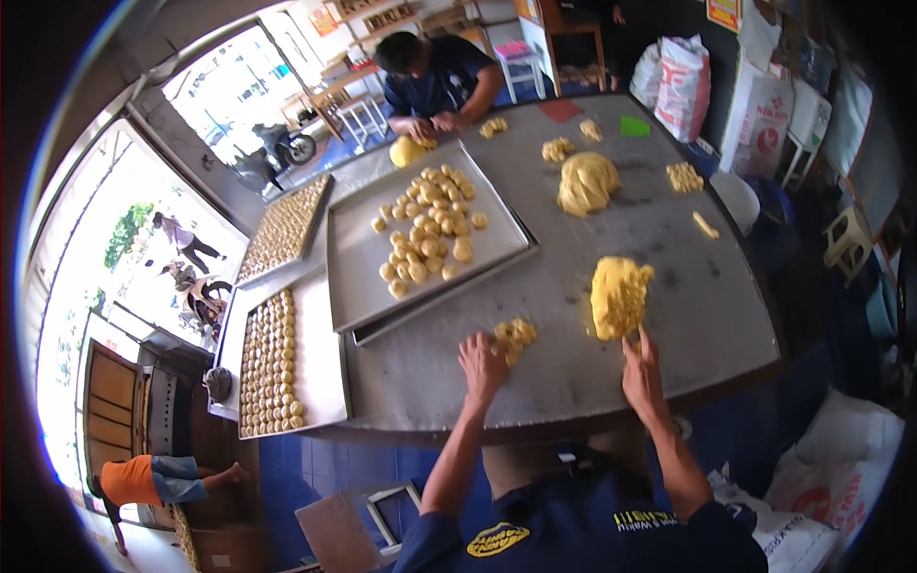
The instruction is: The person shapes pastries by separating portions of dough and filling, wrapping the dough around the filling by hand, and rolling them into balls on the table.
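My left hand (484, 365) rests on the metal table with its fingers apart, right beside a small cluster of dough pieces (517, 338). Further right, my right hand (644, 371) reaches up to the near edge of a rough yellow dough lump (619, 298). Its fingers are stretched and apart, with the fingertips at the lump's lower end. Beyond that lies a smoother, paler dough mound (587, 184). On the large tray (497, 205) left of centre, many round dough balls (430, 224) are heaped loosely.
A tray (320, 382) at the near left carries rows of dough balls; another filled tray (285, 227) lies behind it. Across the table (707, 325), a co-worker (435, 81) handles dough. A green scraper (633, 126) and small dough pieces (684, 178) lie far right. Sacks (683, 88) stand beyond.
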Action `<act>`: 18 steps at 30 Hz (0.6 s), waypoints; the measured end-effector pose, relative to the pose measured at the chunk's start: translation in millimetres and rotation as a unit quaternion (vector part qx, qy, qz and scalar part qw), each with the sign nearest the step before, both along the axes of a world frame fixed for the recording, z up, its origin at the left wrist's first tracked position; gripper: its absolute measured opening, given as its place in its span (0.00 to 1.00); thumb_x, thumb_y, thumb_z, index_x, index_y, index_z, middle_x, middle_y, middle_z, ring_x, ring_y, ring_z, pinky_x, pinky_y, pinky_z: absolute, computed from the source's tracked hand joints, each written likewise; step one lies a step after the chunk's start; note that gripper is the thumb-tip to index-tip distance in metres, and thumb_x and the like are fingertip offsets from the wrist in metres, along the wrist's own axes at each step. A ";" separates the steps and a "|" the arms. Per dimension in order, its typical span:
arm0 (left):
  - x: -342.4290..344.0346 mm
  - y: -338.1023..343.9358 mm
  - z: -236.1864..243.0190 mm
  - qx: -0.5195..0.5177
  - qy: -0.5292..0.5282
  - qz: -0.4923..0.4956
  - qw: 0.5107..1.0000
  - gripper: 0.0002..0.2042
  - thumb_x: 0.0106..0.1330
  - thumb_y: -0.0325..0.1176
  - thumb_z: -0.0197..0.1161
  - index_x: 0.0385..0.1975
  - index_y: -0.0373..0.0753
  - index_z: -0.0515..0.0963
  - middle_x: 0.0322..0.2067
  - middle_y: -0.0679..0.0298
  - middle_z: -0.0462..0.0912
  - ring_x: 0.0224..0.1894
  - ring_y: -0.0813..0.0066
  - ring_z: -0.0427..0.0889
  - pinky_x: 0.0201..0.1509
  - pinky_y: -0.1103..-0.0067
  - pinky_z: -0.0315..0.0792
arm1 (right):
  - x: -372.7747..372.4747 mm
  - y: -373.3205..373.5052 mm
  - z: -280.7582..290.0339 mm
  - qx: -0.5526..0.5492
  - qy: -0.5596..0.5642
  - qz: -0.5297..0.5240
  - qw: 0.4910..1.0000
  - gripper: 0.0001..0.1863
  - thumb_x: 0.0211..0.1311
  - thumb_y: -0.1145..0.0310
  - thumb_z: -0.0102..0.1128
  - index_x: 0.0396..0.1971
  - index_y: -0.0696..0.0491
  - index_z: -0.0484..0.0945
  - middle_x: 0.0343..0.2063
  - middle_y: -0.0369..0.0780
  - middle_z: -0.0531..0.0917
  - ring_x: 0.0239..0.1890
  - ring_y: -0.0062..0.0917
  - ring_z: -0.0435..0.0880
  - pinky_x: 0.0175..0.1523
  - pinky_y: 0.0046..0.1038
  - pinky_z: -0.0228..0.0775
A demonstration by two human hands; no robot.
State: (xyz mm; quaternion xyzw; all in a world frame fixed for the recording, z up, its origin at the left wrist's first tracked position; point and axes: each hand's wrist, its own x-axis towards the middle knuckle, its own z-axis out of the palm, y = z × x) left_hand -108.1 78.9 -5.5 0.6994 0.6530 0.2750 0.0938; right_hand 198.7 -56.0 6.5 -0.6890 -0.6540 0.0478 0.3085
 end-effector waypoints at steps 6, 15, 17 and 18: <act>7.3 -20.7 17.5 -0.034 -0.087 -0.195 0.976 0.15 0.65 0.34 0.69 0.49 0.40 0.75 0.48 0.54 0.81 0.53 0.50 0.78 0.58 0.62 0.72 | -6.1 -36.1 -0.1 -0.031 -0.041 -0.014 0.999 0.29 0.60 0.88 0.52 0.64 0.63 0.73 0.68 0.54 0.68 0.66 0.52 0.70 0.70 0.41 0.67; -28.0 -13.7 10.5 -0.130 -0.367 0.026 0.921 0.11 0.74 0.34 0.61 0.47 0.33 0.81 0.27 0.58 0.85 0.28 0.75 0.84 0.34 0.76 0.77 | 10.1 -8.6 8.1 -0.032 -0.049 0.004 0.998 0.27 0.60 0.83 0.59 0.61 0.66 0.70 0.58 0.56 0.73 0.54 0.53 0.76 0.60 0.44 0.73; -35.9 -7.9 6.3 -0.074 -0.381 0.018 0.921 0.11 0.74 0.35 0.62 0.46 0.33 0.81 0.27 0.59 0.85 0.28 0.75 0.83 0.35 0.76 0.77 | 5.6 -11.8 7.2 -0.042 -0.060 0.017 0.997 0.26 0.61 0.82 0.59 0.60 0.67 0.71 0.57 0.57 0.74 0.56 0.53 0.76 0.62 0.43 0.71; -39.8 -4.5 3.4 -0.024 -0.394 0.010 0.919 0.11 0.74 0.35 0.62 0.46 0.33 0.81 0.26 0.60 0.85 0.27 0.74 0.83 0.35 0.77 0.77 | 4.5 -13.5 7.7 -0.058 -0.071 0.027 0.995 0.25 0.61 0.81 0.60 0.59 0.68 0.72 0.57 0.57 0.75 0.57 0.53 0.76 0.63 0.42 0.70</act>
